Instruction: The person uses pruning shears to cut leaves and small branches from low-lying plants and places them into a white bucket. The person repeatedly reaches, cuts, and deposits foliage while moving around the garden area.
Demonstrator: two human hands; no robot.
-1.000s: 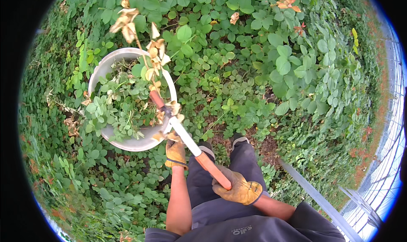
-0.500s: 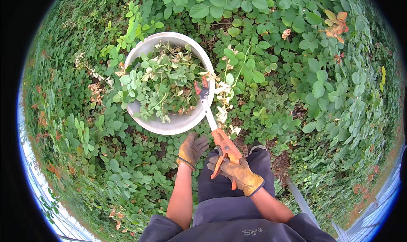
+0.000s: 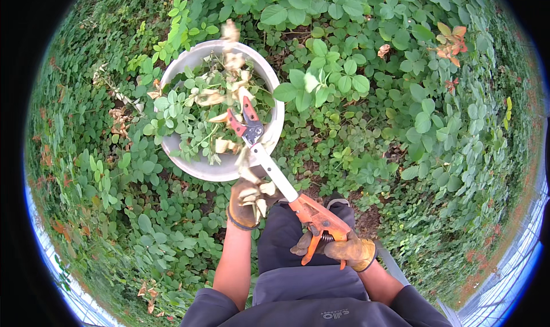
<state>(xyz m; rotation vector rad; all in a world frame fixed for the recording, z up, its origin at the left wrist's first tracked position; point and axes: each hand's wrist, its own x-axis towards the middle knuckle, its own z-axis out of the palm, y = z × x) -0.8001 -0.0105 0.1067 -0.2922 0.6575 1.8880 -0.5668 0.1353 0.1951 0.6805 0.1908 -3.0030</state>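
Note:
My right hand (image 3: 352,251), in a tan and grey work glove, is closed round the orange handle of a long-reach pruner (image 3: 275,172). Its white shaft runs up and left, so the red and dark cutting head lies over the white bucket (image 3: 279,118). A withered stem with pale, dry leaves (image 3: 248,198) stretches across the bucket and past the pruner head. Down by the bucket's near rim is my gloved left hand (image 3: 243,209), at the lower end of that stem. Dry leaves cover its fingers, so their grip is hidden. Green leafy cuttings (image 3: 197,112) fill much of the bucket.
Dense green leafy plants (image 3: 424,115) surround the bucket on every side. Reddish leaves (image 3: 451,43) stand out at the far right. My dark-trousered legs (image 3: 278,235) are just below the bucket, and a pale strip (image 3: 392,267) runs along the ground to their right.
The pruner head has swung left from the bucket's right rim to over its inside, and the dry stem came with it. My right hand shifted right and down; dry leaves now overlap my left hand.

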